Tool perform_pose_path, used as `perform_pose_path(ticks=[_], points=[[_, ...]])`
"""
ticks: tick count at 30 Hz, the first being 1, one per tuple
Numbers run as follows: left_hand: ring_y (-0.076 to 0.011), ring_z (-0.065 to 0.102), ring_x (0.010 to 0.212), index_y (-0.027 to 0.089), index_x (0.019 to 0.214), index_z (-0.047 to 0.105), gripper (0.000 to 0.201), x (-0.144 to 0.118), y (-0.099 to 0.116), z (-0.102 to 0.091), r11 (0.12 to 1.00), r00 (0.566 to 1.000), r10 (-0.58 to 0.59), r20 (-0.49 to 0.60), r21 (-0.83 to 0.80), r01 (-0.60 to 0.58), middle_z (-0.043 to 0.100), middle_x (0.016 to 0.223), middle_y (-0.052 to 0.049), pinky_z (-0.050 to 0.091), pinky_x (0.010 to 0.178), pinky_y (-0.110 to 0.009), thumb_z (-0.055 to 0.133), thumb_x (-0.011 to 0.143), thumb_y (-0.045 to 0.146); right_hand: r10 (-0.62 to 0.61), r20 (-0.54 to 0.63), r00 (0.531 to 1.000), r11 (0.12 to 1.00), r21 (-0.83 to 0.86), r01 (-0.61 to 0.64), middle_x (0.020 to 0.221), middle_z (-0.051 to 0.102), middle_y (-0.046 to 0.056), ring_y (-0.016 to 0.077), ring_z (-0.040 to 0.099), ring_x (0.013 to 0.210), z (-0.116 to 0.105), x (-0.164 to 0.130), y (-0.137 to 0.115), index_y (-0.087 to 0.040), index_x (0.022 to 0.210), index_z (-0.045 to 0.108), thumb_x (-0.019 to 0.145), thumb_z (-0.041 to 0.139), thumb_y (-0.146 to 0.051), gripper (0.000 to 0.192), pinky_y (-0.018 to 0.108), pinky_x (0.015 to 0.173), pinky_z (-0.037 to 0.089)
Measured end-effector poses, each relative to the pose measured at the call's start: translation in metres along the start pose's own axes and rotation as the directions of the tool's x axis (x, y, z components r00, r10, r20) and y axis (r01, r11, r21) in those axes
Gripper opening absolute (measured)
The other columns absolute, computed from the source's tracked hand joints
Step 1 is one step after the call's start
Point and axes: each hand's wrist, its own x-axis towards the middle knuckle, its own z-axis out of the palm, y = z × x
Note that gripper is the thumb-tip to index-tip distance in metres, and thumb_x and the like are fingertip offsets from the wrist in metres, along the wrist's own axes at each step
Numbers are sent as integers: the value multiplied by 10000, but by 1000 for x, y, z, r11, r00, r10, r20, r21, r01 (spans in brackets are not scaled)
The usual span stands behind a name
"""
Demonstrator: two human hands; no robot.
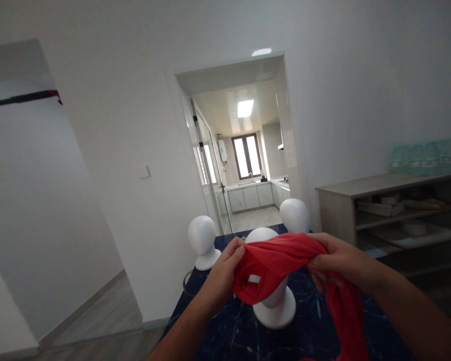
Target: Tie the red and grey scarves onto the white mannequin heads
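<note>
A red scarf (pixel 278 253) is stretched between my two hands in front of a white mannequin head (pixel 275 312). My left hand (pixel 231 255) pinches its left end, thumb on top. My right hand (pixel 332 258) grips the bunched cloth on the other side, and a long tail of it hangs down below that hand. A loop with a small opening sags under the stretched part. The cloth covers most of the mannequin head's middle; its crown and round base still show. Whether the scarf touches the head I cannot tell.
Two more white mannequin heads stand farther back, one on the left (pixel 202 235) and one on the right (pixel 295 214). All are on a dark blue marbled table (pixel 225 326). A wooden shelf unit (pixel 338 188) at right carries water bottles (pixel 428 158). A doorway opens onto a kitchen.
</note>
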Motion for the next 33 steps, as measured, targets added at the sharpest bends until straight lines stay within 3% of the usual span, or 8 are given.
perform_pose_path(ticks=[6,10,14,17,20,22,26,33], points=[[-57,378,457,241,1070,586,386,-4,16,-16,971,948,-192,254,-89,220,499,610,97,435,578,-223,728,907,561,-19,-43,999,998,-59,17,598,631,-42,103,555,445,-20,14,7,-145,1227,704,838,695,-251,404,188,442,435],[-112,559,598,262,1359,586,780,8,39,-39,931,877,-314,364,300,209,685,840,23,436,604,-239,919,672,420,-2,-23,1000,981,-195,-2,709,674,-14,117,614,528,-46,32,12,-158,1087,735,790,684,-206,305,192,494,478],[-201,659,782,251,1214,716,564,34,64,-57,595,914,-315,255,804,-19,748,950,-8,448,679,-270,854,668,277,162,164,973,972,-197,-129,579,553,-76,68,437,427,-76,46,19,-163,1014,735,815,767,-298,243,218,499,494],[-203,643,761,234,959,757,269,55,74,-69,356,948,-178,262,916,-186,731,854,13,403,659,-267,787,697,287,229,282,932,973,-96,-210,489,432,-121,47,297,396,-98,55,33,-143,974,724,827,777,-323,239,230,492,485],[-181,592,699,226,840,717,133,75,74,-81,246,966,-19,259,937,-247,687,762,25,360,635,-269,715,714,268,124,265,956,978,129,-162,464,350,-152,35,201,377,-111,65,53,-131,951,706,863,744,-347,237,249,509,507],[-174,568,687,219,811,681,98,87,67,-87,286,976,87,200,933,-217,656,727,31,347,628,-268,680,724,264,1,186,983,944,323,-62,479,329,-159,28,146,375,-111,75,66,-138,924,685,888,717,-360,227,254,523,524],[-156,526,660,200,784,636,131,108,44,-91,561,980,195,-33,823,-84,603,668,41,342,609,-256,658,770,328,-143,-58,988,798,583,150,567,347,-130,39,179,414,-94,97,84,-160,930,640,925,683,-330,176,203,541,504],[-134,532,623,151,898,677,321,137,3,-87,695,982,121,-145,719,21,595,687,36,425,581,-255,720,896,469,-65,-140,988,659,737,147,543,290,-94,75,287,467,-81,135,111,-234,685,424,966,681,-433,430,176,531,479]])
